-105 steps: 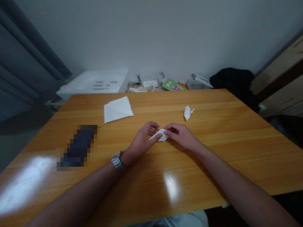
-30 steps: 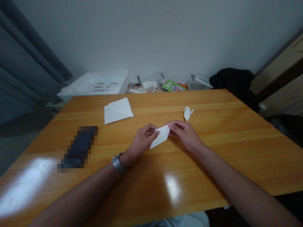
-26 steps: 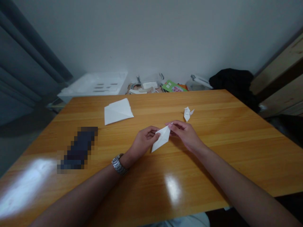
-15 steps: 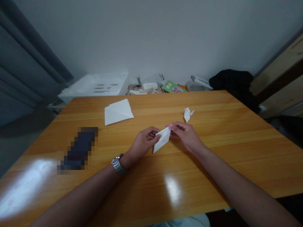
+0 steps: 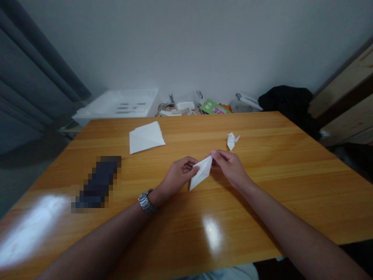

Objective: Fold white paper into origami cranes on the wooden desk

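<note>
A small folded piece of white paper (image 5: 201,172), pointed at its lower end, is held just above the wooden table (image 5: 262,186). My left hand (image 5: 177,177), with a metal watch on its wrist, pinches the paper's left edge. My right hand (image 5: 229,166) pinches its upper right corner. Both hands have their fingers closed on the paper near the middle of the table.
A small finished folded paper figure (image 5: 232,140) lies beyond my right hand. A stack of white paper sheets (image 5: 145,137) lies at the back left. A dark blurred-out object (image 5: 97,182) lies to the left. Boxes, clutter and a black bag (image 5: 287,99) stand behind the table.
The paper lay flat under both hands 3.5 s ago; it is now lifted and tilted, its pointed end down. Over the last second it turned slightly more upright.
</note>
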`<state>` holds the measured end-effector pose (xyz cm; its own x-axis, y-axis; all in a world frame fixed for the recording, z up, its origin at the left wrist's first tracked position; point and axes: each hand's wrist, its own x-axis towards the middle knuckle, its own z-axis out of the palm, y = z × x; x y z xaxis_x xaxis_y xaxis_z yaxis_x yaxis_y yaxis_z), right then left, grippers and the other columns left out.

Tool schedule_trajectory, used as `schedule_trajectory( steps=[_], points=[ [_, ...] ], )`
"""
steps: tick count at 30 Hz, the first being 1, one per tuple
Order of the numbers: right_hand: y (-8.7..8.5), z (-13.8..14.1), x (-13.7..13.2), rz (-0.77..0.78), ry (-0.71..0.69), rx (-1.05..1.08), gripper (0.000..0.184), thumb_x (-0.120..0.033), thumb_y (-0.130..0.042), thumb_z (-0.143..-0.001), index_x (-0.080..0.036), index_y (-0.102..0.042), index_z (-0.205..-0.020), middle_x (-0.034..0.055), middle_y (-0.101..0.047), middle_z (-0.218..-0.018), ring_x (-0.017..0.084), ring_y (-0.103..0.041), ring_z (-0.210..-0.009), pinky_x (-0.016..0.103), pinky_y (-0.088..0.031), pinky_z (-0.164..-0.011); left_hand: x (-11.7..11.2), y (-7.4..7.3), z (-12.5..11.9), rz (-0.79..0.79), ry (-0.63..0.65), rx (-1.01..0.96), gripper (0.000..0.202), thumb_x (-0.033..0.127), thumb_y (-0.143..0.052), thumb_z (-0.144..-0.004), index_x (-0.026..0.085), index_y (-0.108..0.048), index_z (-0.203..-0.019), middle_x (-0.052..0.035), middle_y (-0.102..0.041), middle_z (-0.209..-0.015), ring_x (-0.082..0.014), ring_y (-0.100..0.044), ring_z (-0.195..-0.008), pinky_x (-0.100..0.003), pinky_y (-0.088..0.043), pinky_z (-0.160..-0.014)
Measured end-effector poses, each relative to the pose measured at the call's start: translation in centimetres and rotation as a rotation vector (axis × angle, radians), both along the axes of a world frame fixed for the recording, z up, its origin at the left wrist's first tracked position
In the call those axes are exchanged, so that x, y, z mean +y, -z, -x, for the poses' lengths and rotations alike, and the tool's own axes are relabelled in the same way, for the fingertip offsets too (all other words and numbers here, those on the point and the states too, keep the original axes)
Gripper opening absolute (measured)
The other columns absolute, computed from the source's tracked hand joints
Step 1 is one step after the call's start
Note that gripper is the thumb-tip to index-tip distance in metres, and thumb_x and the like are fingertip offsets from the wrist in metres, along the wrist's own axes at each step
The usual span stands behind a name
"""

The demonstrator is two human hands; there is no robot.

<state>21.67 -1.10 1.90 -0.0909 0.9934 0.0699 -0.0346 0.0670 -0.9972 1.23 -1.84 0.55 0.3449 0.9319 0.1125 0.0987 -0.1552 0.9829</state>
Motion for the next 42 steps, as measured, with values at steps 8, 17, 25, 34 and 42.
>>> schedule_trajectory(
  steps=[8,17,25,34,42],
  points=[
    [-0.08,-0.53,0.27,-0.118,-0.106,-0.209,0.028,-0.047,-0.075,-0.082,-0.019,-0.075,-0.081,0.0035,-0.073,-0.078,0.018,-0.064,-0.073,0.029,-0.049,-0.070,0.08,0.36,0.03,0.007,0.009,0.004,0.029,0.042,-0.069,-0.087,0.015,-0.066,-0.097,-0.0038,-0.069,-0.087,-0.0151,-0.064,-0.079,-0.025,-0.052,-0.073],
    [0.27,-0.30,0.23,-0.121,-0.127,-0.233,0.027,-0.044,-0.071,-0.085,-0.018,-0.074,-0.077,0.0028,-0.071,-0.075,0.017,-0.061,-0.070,0.029,-0.046,-0.068,-0.14,-0.01,-0.05,-0.022,0.044,0.050,0.029,0.043,-0.062,-0.093,0.015,-0.066,-0.097,-0.0048,-0.071,-0.089,-0.0154,-0.065,-0.080,-0.025,-0.052,-0.073],
    [0.38,-0.14,-0.15,-0.063,-0.160,-0.222,0.035,-0.050,-0.067,-0.088,-0.018,-0.080,-0.084,0.0056,-0.076,-0.080,0.019,-0.065,-0.073,0.030,-0.049,-0.069,-0.01,-0.15,0.28,-0.052,0.046,0.082,0.029,0.044,-0.063,-0.093,0.015,-0.065,-0.089,-0.0029,-0.068,-0.084,-0.0141,-0.062,-0.077,-0.023,-0.049,-0.070],
    [0.08,0.14,-0.26,0.055,-0.173,-0.110,0.050,-0.062,-0.061,-0.089,-0.016,-0.080,-0.086,0.0066,-0.074,-0.073,0.019,-0.066,-0.068,0.031,-0.053,-0.068,0.02,-0.32,0.38,-0.059,0.068,0.069,0.028,0.043,-0.065,-0.092,0.015,-0.063,-0.086,-0.0028,-0.067,-0.082,-0.0134,-0.060,-0.073,-0.023,-0.048,-0.066],
    [0.60,-0.16,-0.02,-0.096,-0.232,-0.286,0.035,-0.053,-0.072,-0.083,-0.018,-0.076,-0.088,0.0056,-0.075,-0.083,0.019,-0.065,-0.075,0.030,-0.050,-0.070,-0.04,-0.39,0.42,-0.098,0.055,0.148,0.029,0.044,-0.064,-0.092,0.016,-0.065,-0.086,-0.0022,-0.067,-0.082,-0.0136,-0.061,-0.074,-0.022,-0.048,-0.066]
  ],
)
